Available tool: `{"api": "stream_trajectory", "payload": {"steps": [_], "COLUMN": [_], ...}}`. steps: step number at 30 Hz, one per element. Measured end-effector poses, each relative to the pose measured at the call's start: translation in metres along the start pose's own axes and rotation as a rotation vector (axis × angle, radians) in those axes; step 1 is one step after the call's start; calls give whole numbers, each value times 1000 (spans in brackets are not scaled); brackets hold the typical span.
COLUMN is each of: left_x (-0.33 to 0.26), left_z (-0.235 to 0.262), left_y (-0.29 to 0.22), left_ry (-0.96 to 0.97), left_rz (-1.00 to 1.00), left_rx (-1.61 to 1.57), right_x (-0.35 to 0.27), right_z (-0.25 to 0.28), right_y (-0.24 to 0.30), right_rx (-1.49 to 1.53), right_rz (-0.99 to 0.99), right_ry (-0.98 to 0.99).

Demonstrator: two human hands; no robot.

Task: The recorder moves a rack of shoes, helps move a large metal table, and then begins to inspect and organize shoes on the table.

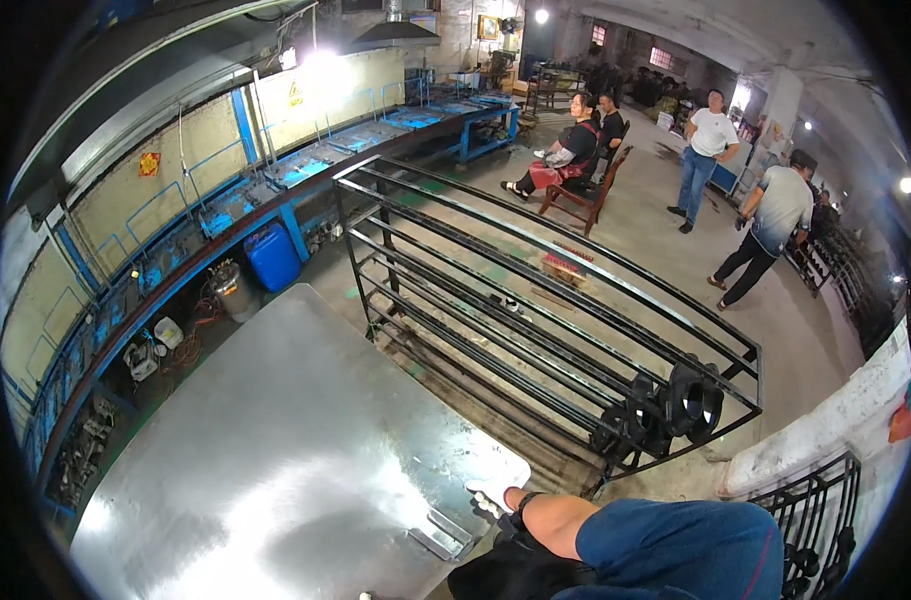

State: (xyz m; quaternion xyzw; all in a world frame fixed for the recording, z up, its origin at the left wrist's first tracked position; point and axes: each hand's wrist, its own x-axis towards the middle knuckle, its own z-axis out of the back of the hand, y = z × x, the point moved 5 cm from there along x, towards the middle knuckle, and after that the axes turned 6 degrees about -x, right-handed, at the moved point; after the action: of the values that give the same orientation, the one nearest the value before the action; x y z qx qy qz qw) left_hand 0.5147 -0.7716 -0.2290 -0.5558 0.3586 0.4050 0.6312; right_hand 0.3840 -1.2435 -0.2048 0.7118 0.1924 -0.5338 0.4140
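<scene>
My right hand (490,494), in a white glove, is at the near right corner of a shiny metal-topped table (275,420). Its fingers look loosely apart, and I see nothing between them. A dark band circles the wrist, and a blue sleeve covers the upper arm. Close by on the tabletop lies a small flat rectangular metal piece (442,535). Black material (515,570) sits below the forearm; its kind is unclear. Of my left hand, at most a small white tip (365,596) shows at the lower edge, so its fingers are hidden.
Beyond the table runs a long black metal rack (535,265), with several black ring-like items (685,400) at its right end. A blue workbench (305,170) curves along the left wall, a blue drum (271,257) beneath. Two people sit and two stand (710,135) farther off.
</scene>
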Motion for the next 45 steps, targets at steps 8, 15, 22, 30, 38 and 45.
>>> {"api": "stream_trajectory", "payload": {"steps": [8, 15, 22, 30, 38, 45], "left_x": [-38, -62, -25, -65, -79, -85], "left_z": [-10, -17, -11, -19, -33, -30], "left_y": [-17, -26, -16, -24, -18, -14], "left_ry": [2, -19, 56, 29, 74, 34], "left_rz": [-59, -105, -129, -46, -65, -60], "left_rx": [118, 83, 233, 285, 152, 38], "right_x": [4, -21, -11, -22, -36, -34], "right_z": [0, -6, 2, -7, -1, -4], "right_y": [0, 9, 1, 10, 12, 12], "right_rx": [-9, -8, -22, -14, 4, 56], "right_rz": [-12, 19, 40, 87, 111, 127], "right_ry": [-25, -93, -92, -125, -156, -120]}}
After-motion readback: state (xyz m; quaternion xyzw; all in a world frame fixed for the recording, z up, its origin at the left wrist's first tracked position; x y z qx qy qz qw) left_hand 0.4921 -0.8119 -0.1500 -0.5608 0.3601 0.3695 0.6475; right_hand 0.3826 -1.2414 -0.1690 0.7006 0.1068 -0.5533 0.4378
